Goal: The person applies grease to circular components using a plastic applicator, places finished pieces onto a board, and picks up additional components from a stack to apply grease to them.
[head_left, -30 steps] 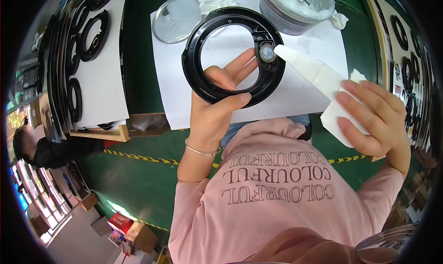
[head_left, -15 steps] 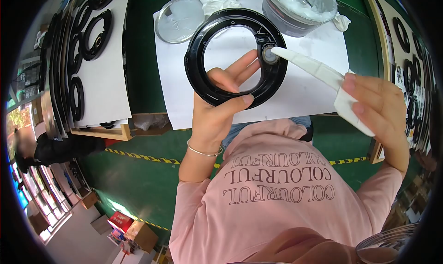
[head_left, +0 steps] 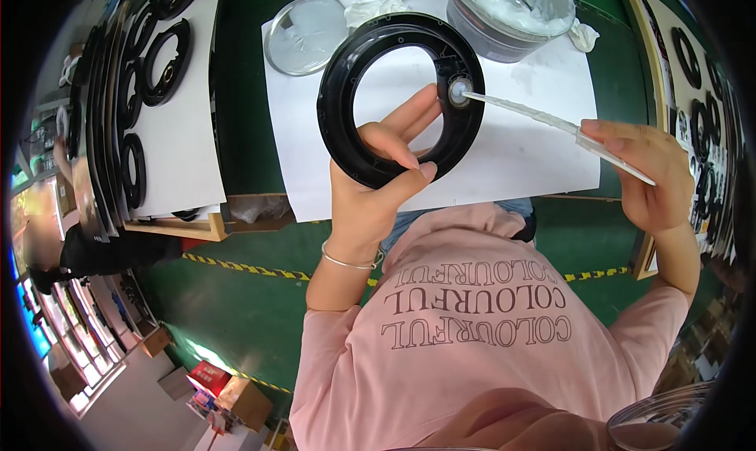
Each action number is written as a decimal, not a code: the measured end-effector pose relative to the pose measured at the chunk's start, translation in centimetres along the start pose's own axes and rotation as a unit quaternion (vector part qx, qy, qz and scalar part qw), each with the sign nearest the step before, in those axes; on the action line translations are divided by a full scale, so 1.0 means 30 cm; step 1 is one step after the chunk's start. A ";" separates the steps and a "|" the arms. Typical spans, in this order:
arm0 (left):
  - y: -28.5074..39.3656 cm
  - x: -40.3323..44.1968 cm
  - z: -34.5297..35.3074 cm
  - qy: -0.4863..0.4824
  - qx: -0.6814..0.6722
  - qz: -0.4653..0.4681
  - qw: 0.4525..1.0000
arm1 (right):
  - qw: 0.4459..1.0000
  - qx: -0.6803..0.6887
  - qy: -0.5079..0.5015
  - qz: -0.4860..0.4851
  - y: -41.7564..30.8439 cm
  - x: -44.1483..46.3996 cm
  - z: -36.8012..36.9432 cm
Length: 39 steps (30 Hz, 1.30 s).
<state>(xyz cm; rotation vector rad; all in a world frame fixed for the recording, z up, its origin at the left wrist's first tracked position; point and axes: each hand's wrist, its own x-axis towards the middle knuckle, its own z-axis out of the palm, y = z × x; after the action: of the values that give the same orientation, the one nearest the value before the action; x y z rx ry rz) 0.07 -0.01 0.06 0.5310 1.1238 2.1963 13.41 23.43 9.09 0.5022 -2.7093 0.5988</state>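
My left hand [head_left: 370,171] is wrapped round the lower edge of a black plastic ring [head_left: 335,96], thumb on the front and fingers through the opening. The ring is held tilted up above a white sheet of paper. At its right side sits a small round recess [head_left: 460,92] with whitish stuff in it. My right hand [head_left: 657,171] pinches a flat white spatula [head_left: 543,118], its tip touching that recess. Behind the ring stand an open tub [head_left: 504,41] of white paste and a round clear lid [head_left: 305,35].
Crumpled white tissue [head_left: 378,7] lies beside the lid, another piece [head_left: 583,37] beside the tub. Racks of black rings stand at left [head_left: 167,61] and right [head_left: 687,57]. The white paper [head_left: 535,167] covers the table front. Another person in dark clothing [head_left: 110,250] is at far left.
The spatula has turned from broad face to nearly edge-on as my right hand rolled and shifted slightly, its tip still at the recess. The ring has tilted a little in my left hand.
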 end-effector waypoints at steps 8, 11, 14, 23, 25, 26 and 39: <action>-0.006 -0.001 0.003 -0.016 0.056 0.019 0.998 | 0.993 0.017 0.013 0.120 0.007 -0.011 -0.004; -0.003 -0.003 0.005 -0.021 0.058 0.009 0.998 | 0.969 0.113 0.062 0.209 0.026 -0.015 0.008; 0.002 -0.003 0.011 -0.019 0.049 0.002 0.999 | 0.929 0.218 0.073 0.290 0.058 -0.032 0.031; -0.006 0.002 -0.006 0.001 -0.014 -0.010 1.000 | 0.772 0.381 0.274 0.429 0.121 -0.077 0.114; 0.000 0.001 -0.001 0.010 -0.023 -0.019 1.000 | 0.797 0.341 0.268 0.421 0.106 -0.083 0.102; 0.002 0.002 0.001 0.019 -0.032 -0.029 0.999 | 0.819 0.299 0.261 0.414 0.097 -0.087 0.096; -0.010 0.005 -0.010 -0.001 -0.055 -0.028 0.998 | 0.886 0.239 0.215 0.335 0.019 -0.063 0.103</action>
<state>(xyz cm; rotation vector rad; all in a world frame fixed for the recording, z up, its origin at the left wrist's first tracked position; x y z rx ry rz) -0.11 0.03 -0.33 0.4499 0.9974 2.1937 14.15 23.01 5.51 -0.4639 -2.2365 1.3825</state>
